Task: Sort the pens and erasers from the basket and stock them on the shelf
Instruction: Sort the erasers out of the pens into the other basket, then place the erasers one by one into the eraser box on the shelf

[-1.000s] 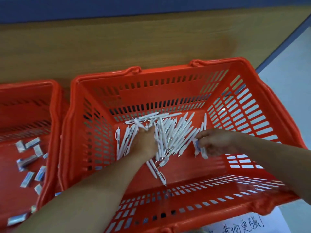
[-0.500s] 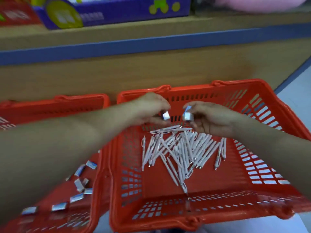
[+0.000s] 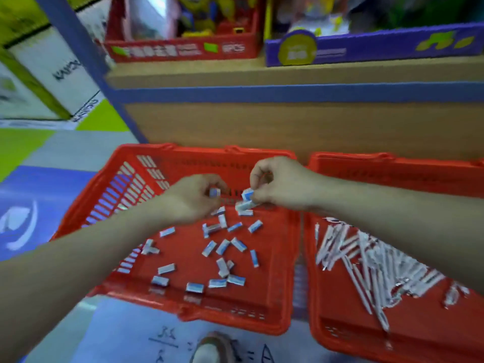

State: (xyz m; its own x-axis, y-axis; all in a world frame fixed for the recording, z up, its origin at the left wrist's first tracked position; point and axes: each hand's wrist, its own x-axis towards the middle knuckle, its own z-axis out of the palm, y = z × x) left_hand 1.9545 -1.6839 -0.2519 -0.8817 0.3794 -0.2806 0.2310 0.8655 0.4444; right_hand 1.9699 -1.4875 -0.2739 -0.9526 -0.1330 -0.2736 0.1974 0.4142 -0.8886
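Erasers [image 3: 223,246]: small white-and-blue blocks, scattered flat over the left basket [image 3: 125,184] floor, centre frame.
Held erasers [image 3: 246,201]: pinched above that basket, one in the left hand [image 3: 191,203], several in the right hand [image 3: 280,184].
Pens [image 3: 366,258]: white, heaped criss-cross in the right basket [image 3: 366,159], lower right.
Shelf [image 3: 288,74]: wooden, blue-edged, across the upper frame.

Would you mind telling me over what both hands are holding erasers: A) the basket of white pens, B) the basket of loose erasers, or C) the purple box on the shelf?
B: the left hand pinches a small eraser and the right hand pinches a blue-tipped eraser above the left basket, where loose erasers lie scattered; the white pens lie in the right basket.
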